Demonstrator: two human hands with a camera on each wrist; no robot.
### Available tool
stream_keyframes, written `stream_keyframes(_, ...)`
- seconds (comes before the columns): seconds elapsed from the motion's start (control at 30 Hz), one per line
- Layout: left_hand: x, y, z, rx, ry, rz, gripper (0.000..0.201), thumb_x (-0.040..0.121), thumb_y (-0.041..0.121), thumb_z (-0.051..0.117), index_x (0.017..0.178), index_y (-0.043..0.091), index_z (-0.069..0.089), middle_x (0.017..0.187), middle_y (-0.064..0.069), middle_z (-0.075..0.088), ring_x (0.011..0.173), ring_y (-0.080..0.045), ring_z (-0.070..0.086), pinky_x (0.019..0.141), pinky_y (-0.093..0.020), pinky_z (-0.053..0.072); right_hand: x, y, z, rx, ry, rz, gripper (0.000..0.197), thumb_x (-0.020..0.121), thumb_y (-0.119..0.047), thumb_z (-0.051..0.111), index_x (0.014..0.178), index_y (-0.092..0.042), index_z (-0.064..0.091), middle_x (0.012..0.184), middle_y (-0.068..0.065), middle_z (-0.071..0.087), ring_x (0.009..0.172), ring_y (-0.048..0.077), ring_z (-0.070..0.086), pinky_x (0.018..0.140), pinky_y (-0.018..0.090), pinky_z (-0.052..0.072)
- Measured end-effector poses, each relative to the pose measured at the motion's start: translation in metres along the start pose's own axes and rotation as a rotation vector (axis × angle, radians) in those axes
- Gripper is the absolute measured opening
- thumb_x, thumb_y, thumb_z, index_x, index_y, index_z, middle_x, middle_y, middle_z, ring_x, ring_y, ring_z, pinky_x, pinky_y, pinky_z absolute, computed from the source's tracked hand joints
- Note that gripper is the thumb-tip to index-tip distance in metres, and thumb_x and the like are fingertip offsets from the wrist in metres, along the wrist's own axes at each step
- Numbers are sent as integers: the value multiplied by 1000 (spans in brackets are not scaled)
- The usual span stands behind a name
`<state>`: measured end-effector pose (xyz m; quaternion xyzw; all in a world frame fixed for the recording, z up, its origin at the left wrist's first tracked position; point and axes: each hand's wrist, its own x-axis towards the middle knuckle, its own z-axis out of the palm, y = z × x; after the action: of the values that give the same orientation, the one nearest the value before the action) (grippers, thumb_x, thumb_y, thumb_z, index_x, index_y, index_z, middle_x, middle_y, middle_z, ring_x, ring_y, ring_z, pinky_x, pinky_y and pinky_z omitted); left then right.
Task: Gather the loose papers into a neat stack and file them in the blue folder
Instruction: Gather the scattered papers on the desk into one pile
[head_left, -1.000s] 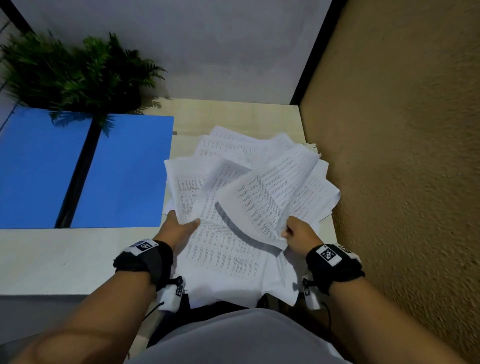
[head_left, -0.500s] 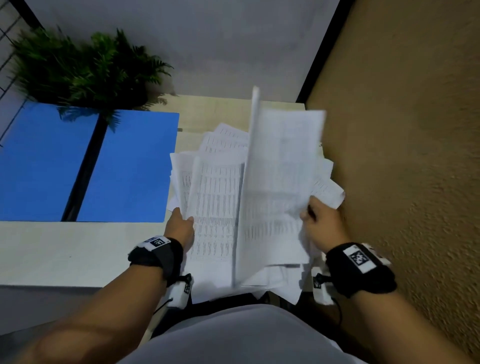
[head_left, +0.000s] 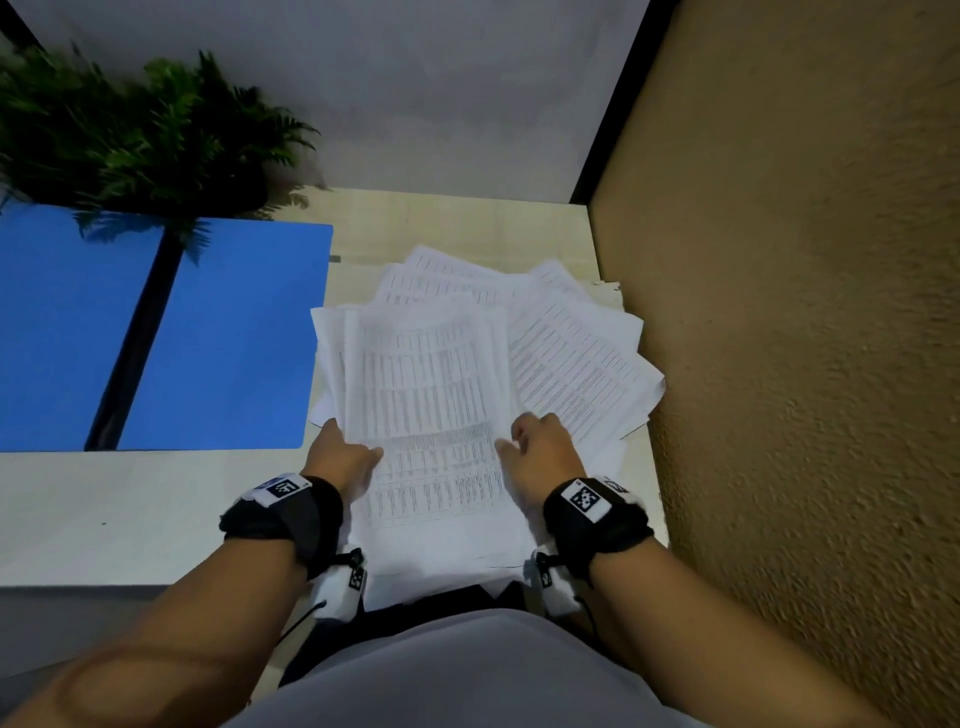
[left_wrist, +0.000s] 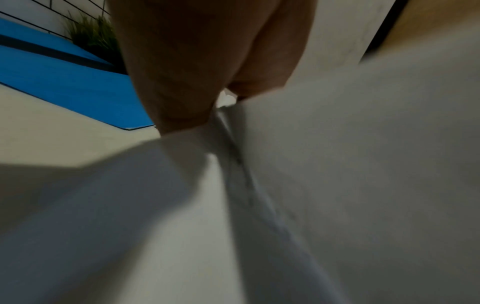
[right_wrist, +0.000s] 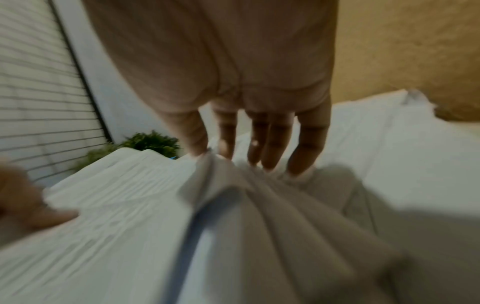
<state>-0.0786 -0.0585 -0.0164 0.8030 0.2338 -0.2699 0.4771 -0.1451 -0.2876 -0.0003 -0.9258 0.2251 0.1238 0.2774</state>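
Observation:
A messy pile of printed papers (head_left: 431, 395) lies on the desk in front of me, with more sheets fanned out to its right (head_left: 576, 358). My left hand (head_left: 343, 457) grips the pile's left edge, thumb on top; the left wrist view shows its palm (left_wrist: 197, 82) against the sheets and the fingers hidden. My right hand (head_left: 535, 447) rests at the top sheet's right edge. In the blurred right wrist view its thumb and forefinger (right_wrist: 207, 144) seem to pinch a raised fold of paper. The blue folder (head_left: 228, 338) lies open and flat on the left.
A green potted plant (head_left: 156, 135) stands at the back left, overhanging the folder. A rough brown wall (head_left: 805, 364) runs close along the right of the papers. Pale desk top (head_left: 104, 509) shows in front of the folder. The papers overhang the desk's near edge.
The sheet that my right hand held up on edge now lies flat on top of the pile. My left hand has kept its hold on the left edge.

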Motion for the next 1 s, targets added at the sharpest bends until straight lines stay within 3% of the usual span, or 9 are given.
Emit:
stream_keyframes(0.13,8,-5,-2,17,16,29,39,94,0,56,133,3,50,121,-16,62,99,-27,56,77,-29,47,15,28,-12,377,405,531,60,85,-31,68,136,-11,43,137,14,44,125,32,45,104,48,42)
stream_keyframes(0.2,9,-7,-3,2,-9,55,40,95,-3,54,134,5,51,123,-17,62,98,-25,54,81,-30,45,20,40,-19,652,338,614,66,85,-27,70,140,-7,39,138,14,47,124,32,49,100,39,47)
stream_keyframes(0.27,10,-5,-4,53,-31,82,40,95,-3,53,133,6,51,123,-16,61,100,-24,53,86,-30,41,25,47,-21,1012,180,550,51,88,-16,69,134,-6,47,125,5,58,110,24,58,78,24,57)
stream_keyframes(0.33,11,-4,-5,64,-46,85,38,95,-3,53,132,6,50,120,-14,61,104,-28,55,89,-32,42,30,49,-18,1234,17,528,51,83,-16,75,129,-3,57,118,5,67,106,25,64,79,31,60)
stream_keyframes(0.4,12,-5,-6,51,-72,73,39,95,-1,53,132,9,50,124,-17,62,108,-33,58,94,-38,48,34,44,-19,1145,-33,583,60,77,-26,80,129,-5,59,118,8,69,106,30,66,94,45,54)
stream_keyframes(0.53,14,-10,-6,-10,-108,68,43,95,-1,54,135,12,48,129,-16,61,110,-33,58,94,-39,47,48,40,-15,842,-8,625,60,83,-37,73,129,-3,55,123,12,65,102,26,62,85,31,53)
stream_keyframes(0.73,16,-13,-20,-154,108,148,42,95,-1,52,137,7,50,122,-14,61,113,-34,59,97,-41,46,52,30,-21,718,168,552,32,92,-11,62,120,4,60,120,19,65,110,35,62,88,29,47)
stream_keyframes(0.87,31,6,-38,-213,194,189,41,97,9,53,138,6,52,133,-14,59,122,-34,56,105,-44,44,59,26,-20,815,135,533,36,85,-7,69,118,3,56,118,19,63,106,36,63,99,48,50)
stream_keyframes(1.0,54,47,-38,-4,177,213,39,100,16,50,135,0,52,131,-24,58,120,-40,55,102,-45,44,67,13,-18,775,70,503,53,84,-16,71,130,-4,48,133,15,55,116,35,58,104,44,47)
